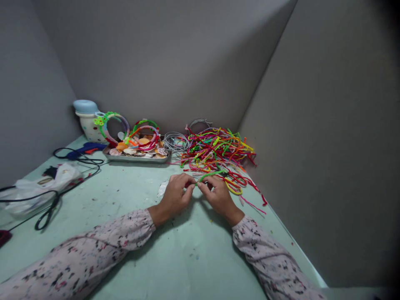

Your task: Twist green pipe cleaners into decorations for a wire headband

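My left hand (pixel 175 196) and my right hand (pixel 218 195) meet over the pale green table (pixel 175 258), fingers pinched together. Both pinch a green pipe cleaner (pixel 212 174) that curves up and right from my fingertips. Right behind them lies a big tangled pile of coloured pipe cleaners (pixel 218 152), with red and yellow loops trailing beside my right hand. Both arms wear speckled pink sleeves.
A metal tray (pixel 137 157) holds shells and wrapped hoops. Bare wire hoops (pixel 176 141) lie beside it. A white jar with a blue lid (pixel 87 121), a blue glue gun (pixel 86 150), black cables, scissors (pixel 46 214) and a plastic bag (pixel 37 189) sit at left. Grey walls enclose the table.
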`<state>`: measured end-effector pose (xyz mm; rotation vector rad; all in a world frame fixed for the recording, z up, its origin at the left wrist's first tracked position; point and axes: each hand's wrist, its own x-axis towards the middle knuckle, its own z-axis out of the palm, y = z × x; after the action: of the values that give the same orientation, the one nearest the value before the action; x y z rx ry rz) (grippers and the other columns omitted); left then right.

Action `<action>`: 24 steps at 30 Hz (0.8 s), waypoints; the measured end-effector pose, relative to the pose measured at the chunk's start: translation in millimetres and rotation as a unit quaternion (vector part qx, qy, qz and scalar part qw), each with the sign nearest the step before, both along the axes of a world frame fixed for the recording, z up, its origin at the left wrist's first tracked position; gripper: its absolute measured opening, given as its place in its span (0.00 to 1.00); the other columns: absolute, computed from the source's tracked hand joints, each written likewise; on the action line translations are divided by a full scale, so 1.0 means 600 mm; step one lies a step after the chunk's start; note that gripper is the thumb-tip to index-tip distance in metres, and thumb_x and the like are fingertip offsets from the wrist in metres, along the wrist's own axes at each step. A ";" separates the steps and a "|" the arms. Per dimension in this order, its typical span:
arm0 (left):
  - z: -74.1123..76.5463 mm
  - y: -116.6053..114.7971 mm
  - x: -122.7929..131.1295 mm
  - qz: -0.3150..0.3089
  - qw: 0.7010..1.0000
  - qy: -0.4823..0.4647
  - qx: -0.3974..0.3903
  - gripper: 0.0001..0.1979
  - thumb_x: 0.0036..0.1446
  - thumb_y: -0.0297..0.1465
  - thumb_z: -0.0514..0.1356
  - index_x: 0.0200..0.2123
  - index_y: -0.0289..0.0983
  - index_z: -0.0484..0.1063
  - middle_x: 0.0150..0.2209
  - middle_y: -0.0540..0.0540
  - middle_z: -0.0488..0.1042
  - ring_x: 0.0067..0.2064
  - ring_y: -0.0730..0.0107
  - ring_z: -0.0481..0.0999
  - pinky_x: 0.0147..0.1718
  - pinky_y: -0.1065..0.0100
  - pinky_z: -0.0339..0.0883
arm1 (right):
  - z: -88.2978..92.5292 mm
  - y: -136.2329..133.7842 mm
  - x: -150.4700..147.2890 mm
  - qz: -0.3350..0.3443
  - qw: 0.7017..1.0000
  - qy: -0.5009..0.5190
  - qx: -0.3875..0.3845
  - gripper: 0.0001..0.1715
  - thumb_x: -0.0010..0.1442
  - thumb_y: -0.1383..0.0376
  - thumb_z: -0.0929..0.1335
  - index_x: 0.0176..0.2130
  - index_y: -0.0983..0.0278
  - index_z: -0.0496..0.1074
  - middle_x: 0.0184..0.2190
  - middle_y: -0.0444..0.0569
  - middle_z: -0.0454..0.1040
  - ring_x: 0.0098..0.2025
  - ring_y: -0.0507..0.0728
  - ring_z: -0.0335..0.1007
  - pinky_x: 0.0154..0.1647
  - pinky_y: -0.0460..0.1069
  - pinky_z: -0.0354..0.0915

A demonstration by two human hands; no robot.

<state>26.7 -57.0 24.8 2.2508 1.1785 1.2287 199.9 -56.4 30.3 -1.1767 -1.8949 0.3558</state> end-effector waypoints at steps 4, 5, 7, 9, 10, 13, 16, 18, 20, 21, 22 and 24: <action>0.000 -0.001 0.000 0.005 1.000 0.007 0.005 0.03 0.60 0.26 0.55 0.35 0.37 0.69 0.34 0.47 0.74 0.39 0.65 0.71 0.44 0.59 0.60 | 0.002 0.000 -0.001 0.009 1.000 0.015 -0.012 0.09 0.60 0.62 0.67 0.30 0.63 0.72 0.26 0.44 0.69 0.28 0.53 0.63 0.30 0.47 0.57; 0.000 -0.001 0.000 0.007 1.000 0.009 0.005 0.03 0.59 0.26 0.55 0.36 0.37 0.69 0.35 0.47 0.74 0.39 0.65 0.71 0.45 0.59 0.60 | 0.003 0.001 -0.001 0.013 1.000 0.016 -0.016 0.09 0.60 0.62 0.67 0.30 0.63 0.72 0.26 0.44 0.69 0.29 0.53 0.63 0.30 0.47 0.57; 0.000 -0.002 0.001 0.011 1.000 0.013 0.004 0.03 0.59 0.27 0.55 0.36 0.37 0.68 0.36 0.47 0.74 0.39 0.65 0.71 0.45 0.59 0.60 | 0.005 0.001 -0.001 0.022 0.999 0.018 -0.023 0.08 0.60 0.63 0.67 0.30 0.63 0.71 0.26 0.44 0.69 0.30 0.53 0.63 0.31 0.47 0.57; 0.000 -0.002 0.001 0.014 1.000 0.015 0.005 0.03 0.59 0.27 0.55 0.36 0.37 0.68 0.36 0.46 0.75 0.39 0.65 0.71 0.45 0.59 0.60 | 0.006 0.002 -0.001 0.035 0.999 0.024 -0.028 0.08 0.61 0.64 0.67 0.29 0.63 0.70 0.27 0.44 0.68 0.30 0.53 0.63 0.32 0.47 0.57; 0.000 -0.002 0.002 0.016 1.000 0.016 0.006 0.03 0.59 0.27 0.55 0.37 0.37 0.68 0.36 0.46 0.75 0.40 0.64 0.71 0.45 0.59 0.60 | 0.007 0.002 0.000 0.040 0.998 0.028 -0.030 0.09 0.61 0.64 0.66 0.29 0.63 0.70 0.27 0.43 0.68 0.31 0.53 0.63 0.32 0.47 0.57; 0.001 -0.003 0.002 0.019 1.000 0.016 0.011 0.02 0.59 0.27 0.56 0.37 0.37 0.68 0.36 0.46 0.75 0.39 0.64 0.71 0.45 0.58 0.61 | 0.009 0.003 0.000 0.054 0.997 0.034 -0.041 0.10 0.61 0.65 0.66 0.28 0.63 0.68 0.27 0.43 0.66 0.30 0.52 0.62 0.32 0.47 0.57; 0.002 -0.005 0.002 0.017 1.000 0.017 0.013 0.02 0.59 0.27 0.56 0.36 0.37 0.68 0.35 0.47 0.74 0.39 0.64 0.71 0.44 0.59 0.61 | 0.011 0.003 0.000 0.061 0.996 0.034 -0.046 0.10 0.61 0.65 0.65 0.27 0.63 0.67 0.26 0.42 0.65 0.30 0.52 0.61 0.32 0.47 0.57; 0.004 -0.006 0.002 0.017 1.000 0.017 0.012 0.02 0.58 0.27 0.56 0.36 0.38 0.68 0.35 0.47 0.74 0.39 0.64 0.71 0.44 0.59 0.62 | 0.012 0.003 0.000 0.063 0.996 0.034 -0.045 0.11 0.61 0.65 0.65 0.26 0.63 0.67 0.26 0.42 0.65 0.30 0.53 0.61 0.32 0.47 0.57; 0.005 -0.007 0.002 0.016 1.000 0.016 0.013 0.02 0.58 0.27 0.56 0.36 0.38 0.68 0.34 0.47 0.74 0.38 0.64 0.71 0.43 0.59 0.62 | 0.012 0.004 0.001 0.064 0.996 0.033 -0.045 0.12 0.61 0.65 0.65 0.26 0.63 0.66 0.26 0.42 0.65 0.30 0.53 0.61 0.32 0.47 0.58; 0.005 -0.007 0.002 0.014 1.000 0.014 0.013 0.02 0.58 0.27 0.56 0.36 0.38 0.68 0.34 0.47 0.74 0.38 0.65 0.71 0.43 0.60 0.62 | 0.012 0.004 0.001 0.065 0.996 0.032 -0.045 0.12 0.61 0.64 0.65 0.26 0.63 0.66 0.26 0.42 0.65 0.30 0.53 0.61 0.32 0.47 0.58; 0.005 -0.007 0.002 0.012 1.000 0.013 0.013 0.02 0.58 0.27 0.56 0.36 0.37 0.68 0.34 0.47 0.74 0.38 0.65 0.71 0.43 0.60 0.62 | 0.011 0.005 0.001 0.065 0.996 0.031 -0.047 0.12 0.61 0.64 0.65 0.25 0.63 0.66 0.25 0.42 0.64 0.30 0.53 0.61 0.32 0.47 0.57; 0.005 -0.007 0.002 0.010 1.000 0.011 0.013 0.02 0.58 0.27 0.56 0.36 0.38 0.68 0.34 0.48 0.74 0.38 0.65 0.71 0.43 0.60 0.61 | 0.011 0.005 0.002 0.066 0.996 0.029 -0.050 0.13 0.61 0.64 0.65 0.25 0.63 0.65 0.25 0.42 0.64 0.30 0.52 0.61 0.32 0.47 0.57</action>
<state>27.7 -61.2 27.7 2.2828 1.2026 1.2362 201.0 -53.2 36.9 -1.0968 -1.9289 0.5578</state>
